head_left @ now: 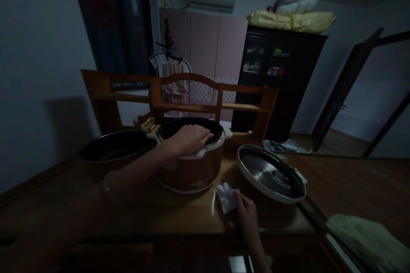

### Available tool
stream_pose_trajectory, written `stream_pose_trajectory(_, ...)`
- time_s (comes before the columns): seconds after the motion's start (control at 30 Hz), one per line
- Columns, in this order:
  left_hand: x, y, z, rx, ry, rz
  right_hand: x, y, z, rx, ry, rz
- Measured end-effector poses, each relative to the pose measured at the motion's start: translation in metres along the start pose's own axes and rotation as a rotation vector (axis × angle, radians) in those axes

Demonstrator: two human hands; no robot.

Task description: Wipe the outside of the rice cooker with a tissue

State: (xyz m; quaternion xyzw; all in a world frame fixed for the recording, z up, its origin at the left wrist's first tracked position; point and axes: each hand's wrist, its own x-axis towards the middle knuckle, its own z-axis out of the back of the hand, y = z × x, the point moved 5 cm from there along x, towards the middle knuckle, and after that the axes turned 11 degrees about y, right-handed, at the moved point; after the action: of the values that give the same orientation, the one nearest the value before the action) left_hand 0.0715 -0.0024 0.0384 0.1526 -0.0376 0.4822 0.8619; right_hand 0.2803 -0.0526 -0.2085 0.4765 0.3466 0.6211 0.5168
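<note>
A brown rice cooker [192,175] with a white rim stands lidless on the wooden table. My left hand [192,138] reaches across its near rim. The fingers bend down over the dark opening, closed against the cooker, and their tips are hidden. Low in front of the cooker, my right hand [247,213] pinches a crumpled white tissue [226,197] between thumb and fingers. To the right lies the cooker's round lid [269,175], its metal inner side facing up. A dark inner pot [117,149] sits to the left, partly behind my left forearm.
Behind the cooker rises a wooden shelf frame [188,77] on the table's far side. A pale green cloth [368,243] lies at the lower right. Farther back are a pink wardrobe [205,47], a black cabinet [278,89] and an open door [346,89].
</note>
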Motion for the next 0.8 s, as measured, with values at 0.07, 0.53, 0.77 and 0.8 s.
stream_pose_trajectory(0.07, 0.004, -0.024, 0.004, 0.005, -0.041, 0.054, 0.0, -0.001, 0.002, 0.007, -0.001, 0.002)
stream_pose_trajectory(0.53, 0.027, -0.056, -0.037, 0.066, -0.146, 0.258, -0.005, 0.006, 0.002, 0.006, -0.01, 0.027)
stream_pose_trajectory(0.77, 0.023, -0.057, -0.028, 0.053, -0.163, 0.267, -0.007, 0.009, 0.003, -0.014, -0.024, 0.054)
stream_pose_trajectory(0.8, 0.022, -0.057, -0.027, 0.049, -0.155, 0.27, -0.007, 0.01, 0.003, -0.015, -0.024, 0.059)
